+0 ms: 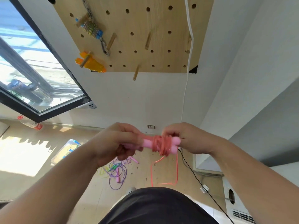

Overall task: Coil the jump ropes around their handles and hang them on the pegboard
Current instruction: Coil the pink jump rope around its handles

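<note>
Dressed in dark clothing (155,206) along the bottom edge, with both bare forearms reaching forward and up. Holds two pink handles (146,141) side by side and level, in front of the white wall below the pegboard (145,38). Wraps the left grip (116,143) round their left end, fingers and thumb curled tight about them. Closes the right grip (191,139) on their right end, fingers curled over the top just beside the windings. Carries the red-orange rope (161,144) wound in many turns round the middle of both handles, between the two grips, with one long loop hanging down toward the floor (140,175). Up on the wooden pegboard: several bare pegs sticking out, a beaded rope with blue handles (92,28) on a peg at the upper left, a metal chain (103,44) hanging past it, and an orange piece (90,63) on another peg beneath. Down the board's right side and on along the wall: a white cord (191,29). On the floor, well below the grips: a tangle of purple, yellow and green ropes (116,168), a clear bin (64,151) with more ropes inside just left of it, and a plastic bottle (31,124) lying near the window (32,70). Off to the right: a thin black cable (202,183) slanting down.
</note>
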